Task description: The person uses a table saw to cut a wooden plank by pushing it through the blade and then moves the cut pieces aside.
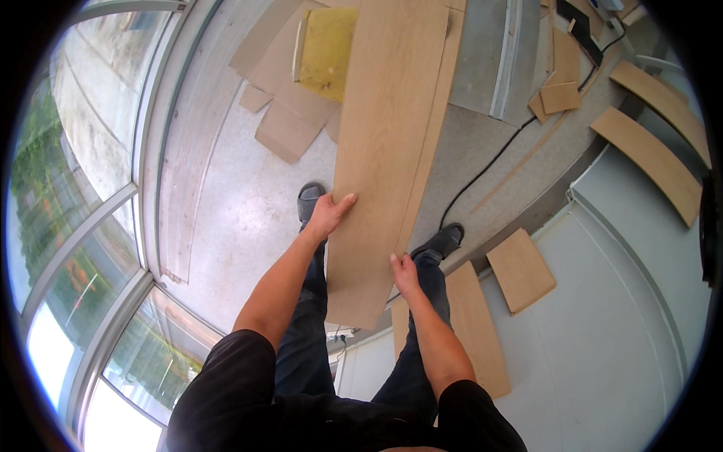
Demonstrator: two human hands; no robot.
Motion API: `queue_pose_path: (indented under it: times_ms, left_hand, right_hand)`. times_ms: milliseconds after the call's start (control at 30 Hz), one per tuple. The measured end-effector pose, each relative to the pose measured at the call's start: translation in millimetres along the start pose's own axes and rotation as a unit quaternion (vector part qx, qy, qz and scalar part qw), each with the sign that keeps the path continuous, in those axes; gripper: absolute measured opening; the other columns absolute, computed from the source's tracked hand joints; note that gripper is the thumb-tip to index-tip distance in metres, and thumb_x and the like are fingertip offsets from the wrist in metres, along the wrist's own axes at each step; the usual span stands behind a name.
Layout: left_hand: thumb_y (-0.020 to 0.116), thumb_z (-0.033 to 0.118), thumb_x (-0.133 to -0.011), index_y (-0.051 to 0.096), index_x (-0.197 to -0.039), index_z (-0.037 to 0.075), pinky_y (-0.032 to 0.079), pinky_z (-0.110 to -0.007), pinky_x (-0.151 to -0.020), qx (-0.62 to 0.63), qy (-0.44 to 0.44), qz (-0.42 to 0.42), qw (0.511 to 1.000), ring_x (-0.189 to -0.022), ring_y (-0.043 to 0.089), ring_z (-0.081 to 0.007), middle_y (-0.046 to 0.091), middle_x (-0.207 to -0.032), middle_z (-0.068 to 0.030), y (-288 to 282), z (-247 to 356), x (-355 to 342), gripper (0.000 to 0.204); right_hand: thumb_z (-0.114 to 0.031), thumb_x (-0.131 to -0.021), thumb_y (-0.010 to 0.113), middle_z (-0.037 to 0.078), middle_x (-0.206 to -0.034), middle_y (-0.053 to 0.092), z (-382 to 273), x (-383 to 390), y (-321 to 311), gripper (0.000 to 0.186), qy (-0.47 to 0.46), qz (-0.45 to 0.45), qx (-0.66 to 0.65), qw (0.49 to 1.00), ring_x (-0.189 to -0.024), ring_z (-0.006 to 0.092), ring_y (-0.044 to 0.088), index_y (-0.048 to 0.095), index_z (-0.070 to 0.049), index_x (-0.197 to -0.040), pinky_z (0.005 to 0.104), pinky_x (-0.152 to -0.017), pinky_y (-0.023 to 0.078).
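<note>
A long plank with light wood grain (384, 135) stretches away from me between my legs. My left hand (330, 215) grips its left edge, with the thumb on the top face and the fingers out of sight at the side. On the right edge, nearer to me, my right hand (405, 274) holds on with its thumb up and its other fingers mostly hidden. A thin dark seam runs lengthwise near the right side, and a narrow wood strip (431, 135) lies along it. Under the plank's far part sits a yellow box-like object (328, 54), partly covered.
Flattened cardboard (290, 129) lies at the far left, near the window frame (120, 197). A black cable (486, 167) crosses the floor on the right. Offcuts (560, 98) lie beyond it. Short boards (521, 271) rest on a white surface (602, 316) at right.
</note>
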State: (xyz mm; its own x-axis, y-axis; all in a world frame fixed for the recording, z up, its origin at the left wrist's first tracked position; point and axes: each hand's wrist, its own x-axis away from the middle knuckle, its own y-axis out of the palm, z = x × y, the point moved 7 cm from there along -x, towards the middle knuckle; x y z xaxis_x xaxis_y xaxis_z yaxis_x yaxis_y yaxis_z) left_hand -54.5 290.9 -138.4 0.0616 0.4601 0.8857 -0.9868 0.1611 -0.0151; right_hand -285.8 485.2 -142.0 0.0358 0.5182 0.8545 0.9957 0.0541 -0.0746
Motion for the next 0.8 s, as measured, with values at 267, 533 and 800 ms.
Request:
queue_pose_path:
  times_ms: [267, 533, 800]
  left_hand:
    - [0.067, 0.046, -0.096, 0.069, -0.11, -0.007, 0.055, -0.033, -0.075, 0.01, 0.027, 0.034, 0.999, -0.084, 0.067, -0.0148, 0.074, -0.097, -0.0107, -1.4, -9.2, -1.1, 0.055]
    - [0.055, 0.062, -0.098, 0.062, -0.078, -0.004, 0.041, -0.034, -0.058, -0.063, 0.091, 0.217, 0.97, -0.065, 0.044, -0.0124, 0.052, -0.066, -0.0028, -21.8, 39.3, 41.4, 0.07]
    - [0.054, 0.063, -0.098, 0.053, -0.068, -0.004, 0.036, -0.038, -0.053, -0.056, 0.25, 0.293, 0.921, -0.061, 0.039, -0.013, 0.044, -0.058, -0.0025, -72.4, 169.3, 145.1, 0.073]
  right_hand:
    - [-0.03, -0.102, 0.061, 0.009, -0.1, 0.072, 0.1, 4.2, 0.4, 0.033, 0.021, -0.005, -0.005, 1.0, -0.091, 0.015, 0.065, 0.063, 0.0, -0.114, 0.0328, -0.082, 0.052]
    - [-0.024, -0.103, 0.056, 0.013, -0.095, 0.073, -12.5, 54.4, -2.3, 0.028, -0.011, 0.165, -0.018, 0.986, -0.087, 0.0194, 0.068, 0.062, 0.003, -0.108, 0.0337, -0.083, 0.053]
    - [-0.02, -0.102, 0.058, 0.02, -0.125, 0.064, -38.9, 78.7, -62.2, 0.042, 0.007, 0.307, 0.061, 0.95, -0.116, 0.025, 0.062, 0.048, 0.006, -0.134, 0.0355, -0.1, 0.048]
